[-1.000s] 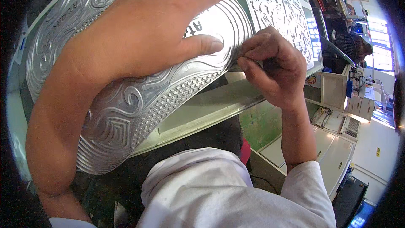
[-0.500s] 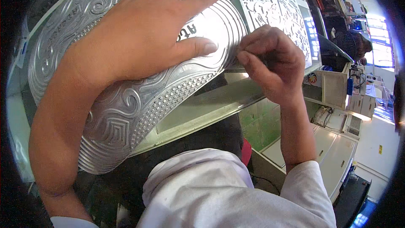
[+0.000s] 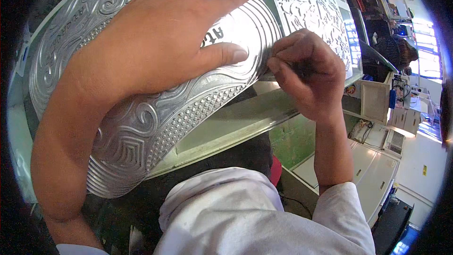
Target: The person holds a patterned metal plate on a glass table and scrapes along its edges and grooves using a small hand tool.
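Observation:
A silver, curved-edged plate (image 3: 198, 87) lies in front of me, embossed with scrolls, rows of small studs and parallel grooves. Across its upper part rests my left hand (image 3: 163, 38), palm down with the fingers spread, holding nothing. At the plate's right rim is my right hand (image 3: 311, 68). Its fingers are curled, thumb and fingertips brought together in a pinch against or just beside that rim. Whatever sits between those fingertips is too small or too hidden to make out.
Beyond my right hand lies a second silver sheet (image 3: 306, 4) with a raised pattern. The pale ledge (image 3: 236, 123) of the worktop runs below the plate. White cabinets (image 3: 373, 163) stand to the right, with a dark fan (image 3: 387, 49) farther back.
The plate has shifted slightly to the right in view, and both hands have shifted with it. The left hand's spread and the right hand's pinch look much the same.

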Demonstrator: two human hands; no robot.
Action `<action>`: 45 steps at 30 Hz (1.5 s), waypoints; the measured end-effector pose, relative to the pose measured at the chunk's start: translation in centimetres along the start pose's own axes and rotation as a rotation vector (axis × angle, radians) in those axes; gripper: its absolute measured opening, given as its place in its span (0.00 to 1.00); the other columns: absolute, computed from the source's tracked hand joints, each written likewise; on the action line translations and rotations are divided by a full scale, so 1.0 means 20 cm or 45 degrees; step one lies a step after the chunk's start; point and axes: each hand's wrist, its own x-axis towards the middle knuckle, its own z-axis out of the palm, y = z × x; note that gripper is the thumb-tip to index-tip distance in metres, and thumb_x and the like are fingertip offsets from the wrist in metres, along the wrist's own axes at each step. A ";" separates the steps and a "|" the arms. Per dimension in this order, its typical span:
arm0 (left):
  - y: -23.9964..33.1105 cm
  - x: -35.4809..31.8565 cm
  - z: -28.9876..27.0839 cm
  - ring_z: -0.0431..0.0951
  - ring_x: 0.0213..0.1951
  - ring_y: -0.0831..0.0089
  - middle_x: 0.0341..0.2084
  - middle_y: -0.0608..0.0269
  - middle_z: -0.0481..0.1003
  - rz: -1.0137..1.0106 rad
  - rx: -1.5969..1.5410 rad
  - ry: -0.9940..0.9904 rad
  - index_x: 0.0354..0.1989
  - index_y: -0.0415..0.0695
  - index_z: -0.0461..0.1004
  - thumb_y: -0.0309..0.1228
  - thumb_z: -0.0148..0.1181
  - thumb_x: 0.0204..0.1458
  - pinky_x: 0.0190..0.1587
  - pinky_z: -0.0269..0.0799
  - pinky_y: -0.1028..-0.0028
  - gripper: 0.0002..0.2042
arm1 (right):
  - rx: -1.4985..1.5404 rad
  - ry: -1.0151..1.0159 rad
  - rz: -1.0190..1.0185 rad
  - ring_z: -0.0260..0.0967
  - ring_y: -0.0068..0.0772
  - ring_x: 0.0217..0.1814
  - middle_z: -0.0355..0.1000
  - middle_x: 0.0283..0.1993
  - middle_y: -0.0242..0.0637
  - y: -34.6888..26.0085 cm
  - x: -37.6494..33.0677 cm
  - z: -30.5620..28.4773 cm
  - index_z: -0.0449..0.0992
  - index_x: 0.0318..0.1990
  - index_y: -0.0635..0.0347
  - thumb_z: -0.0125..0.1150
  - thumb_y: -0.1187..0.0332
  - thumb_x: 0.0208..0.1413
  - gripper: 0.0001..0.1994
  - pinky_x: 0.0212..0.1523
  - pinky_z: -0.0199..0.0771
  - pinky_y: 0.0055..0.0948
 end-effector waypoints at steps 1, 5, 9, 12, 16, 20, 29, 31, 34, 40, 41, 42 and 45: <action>0.00 0.00 0.00 0.40 0.71 0.44 0.68 0.37 0.46 -0.005 0.027 -0.005 0.69 0.40 0.49 0.64 0.31 0.59 0.69 0.34 0.39 0.41 | -0.010 0.024 0.039 0.75 0.32 0.33 0.76 0.32 0.38 0.00 0.00 0.00 0.74 0.31 0.61 0.68 0.77 0.46 0.07 0.36 0.74 0.27; 0.01 0.01 -0.02 0.40 0.71 0.43 0.68 0.37 0.46 -0.010 0.007 -0.043 0.69 0.40 0.49 0.65 0.31 0.59 0.69 0.34 0.39 0.42 | 0.033 0.081 0.115 0.75 0.31 0.33 0.76 0.32 0.38 0.00 -0.01 0.01 0.74 0.32 0.62 0.67 0.77 0.48 0.06 0.36 0.74 0.27; 0.02 0.02 -0.02 0.39 0.71 0.43 0.68 0.37 0.45 -0.015 0.004 -0.056 0.70 0.40 0.48 0.65 0.31 0.58 0.69 0.34 0.39 0.43 | 0.084 0.144 0.134 0.75 0.28 0.33 0.76 0.31 0.37 0.03 -0.01 0.02 0.74 0.32 0.62 0.67 0.76 0.49 0.06 0.36 0.75 0.26; 0.04 0.02 -0.05 0.39 0.71 0.43 0.69 0.38 0.43 -0.038 0.153 -0.132 0.70 0.40 0.47 0.66 0.32 0.58 0.68 0.34 0.38 0.43 | 0.078 0.156 0.112 0.76 0.27 0.33 0.76 0.31 0.37 0.03 0.00 0.00 0.74 0.33 0.63 0.67 0.76 0.50 0.06 0.37 0.75 0.26; 0.06 0.01 -0.04 0.47 0.71 0.52 0.70 0.56 0.53 -0.115 0.014 0.136 0.68 0.53 0.58 0.53 0.57 0.50 0.69 0.38 0.43 0.37 | 0.165 0.151 0.154 0.75 0.31 0.32 0.75 0.30 0.38 0.02 0.00 0.00 0.75 0.33 0.62 0.66 0.76 0.49 0.06 0.37 0.74 0.26; 0.06 0.02 -0.04 0.47 0.71 0.52 0.70 0.57 0.53 -0.116 0.025 0.130 0.69 0.53 0.57 0.53 0.58 0.49 0.69 0.37 0.43 0.38 | 0.065 0.083 0.036 0.74 0.34 0.32 0.74 0.29 0.38 0.03 -0.01 -0.01 0.75 0.33 0.61 0.67 0.77 0.47 0.06 0.36 0.73 0.28; 0.06 0.02 -0.04 0.48 0.71 0.50 0.70 0.56 0.53 -0.098 0.005 0.143 0.68 0.52 0.58 0.53 0.57 0.50 0.69 0.37 0.44 0.37 | 0.008 0.062 0.006 0.73 0.36 0.32 0.74 0.29 0.38 0.04 -0.01 0.00 0.75 0.30 0.59 0.68 0.76 0.44 0.07 0.35 0.73 0.30; 0.06 0.02 -0.04 0.48 0.71 0.50 0.70 0.56 0.53 -0.098 0.002 0.146 0.68 0.52 0.58 0.53 0.57 0.50 0.69 0.37 0.44 0.37 | -0.005 0.113 0.013 0.74 0.38 0.31 0.74 0.29 0.38 0.04 0.00 0.01 0.75 0.31 0.60 0.68 0.76 0.44 0.07 0.35 0.73 0.30; 0.07 0.02 -0.04 0.48 0.71 0.51 0.70 0.56 0.53 -0.097 0.006 0.145 0.68 0.52 0.58 0.53 0.57 0.50 0.69 0.37 0.44 0.37 | 0.018 0.177 0.089 0.74 0.38 0.31 0.74 0.29 0.39 0.03 -0.01 0.02 0.74 0.32 0.60 0.67 0.76 0.45 0.08 0.34 0.73 0.30; 0.06 0.02 -0.05 0.48 0.71 0.52 0.70 0.56 0.53 -0.088 0.020 0.128 0.68 0.52 0.58 0.53 0.57 0.50 0.70 0.36 0.45 0.37 | 0.039 0.172 0.083 0.75 0.36 0.30 0.74 0.29 0.39 0.04 0.00 0.02 0.75 0.32 0.61 0.66 0.77 0.46 0.06 0.33 0.74 0.29; 0.06 0.01 -0.05 0.47 0.71 0.52 0.70 0.55 0.53 -0.088 0.020 0.130 0.68 0.52 0.58 0.53 0.57 0.50 0.70 0.36 0.45 0.37 | 0.035 0.176 0.082 0.75 0.36 0.30 0.74 0.29 0.39 0.04 0.00 0.01 0.75 0.32 0.61 0.66 0.77 0.46 0.06 0.33 0.74 0.29; 0.06 0.01 -0.05 0.47 0.71 0.52 0.70 0.55 0.53 -0.084 0.021 0.134 0.68 0.52 0.58 0.53 0.57 0.50 0.70 0.36 0.45 0.37 | 0.109 0.142 0.110 0.74 0.36 0.30 0.75 0.29 0.39 0.02 -0.01 0.01 0.75 0.32 0.61 0.66 0.77 0.46 0.06 0.34 0.73 0.29; 0.06 0.02 -0.05 0.47 0.71 0.52 0.70 0.55 0.53 -0.110 -0.016 0.123 0.68 0.53 0.58 0.53 0.57 0.50 0.69 0.36 0.44 0.37 | 0.156 0.073 0.061 0.74 0.35 0.32 0.75 0.30 0.37 0.02 -0.01 -0.01 0.75 0.31 0.60 0.66 0.77 0.45 0.06 0.35 0.73 0.29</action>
